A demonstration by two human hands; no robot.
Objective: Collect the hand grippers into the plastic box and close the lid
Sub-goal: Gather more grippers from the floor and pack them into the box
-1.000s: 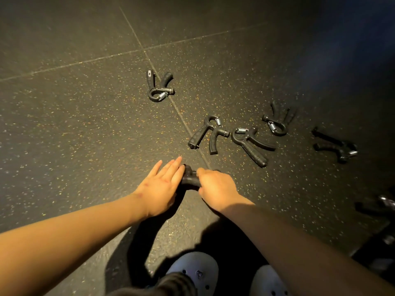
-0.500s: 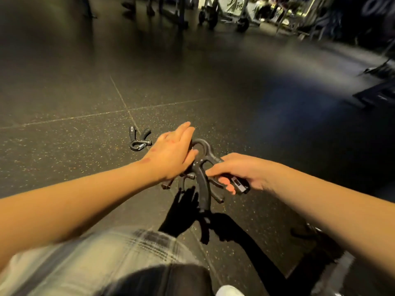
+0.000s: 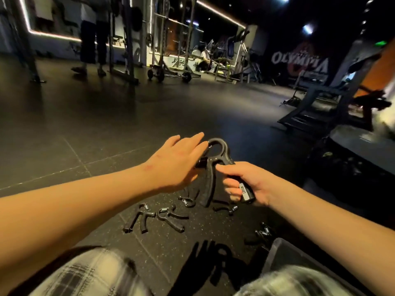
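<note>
Right hand [image 3: 245, 182] grips one handle of a hand gripper [image 3: 210, 180], straight-fingered left hand [image 3: 177, 161] steadying it, likely bound for the plastic box [image 3: 295, 253] beneath that forearm.

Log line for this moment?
right hand: grips black plastic hand gripper by one handle | left hand: open, against its spring | other black grippers: on speckled dark floor

Hand grippers [image 3: 172, 223] on floor [image 3: 96, 150], plastic box [image 3: 299, 256] right of them (nearer)
</note>
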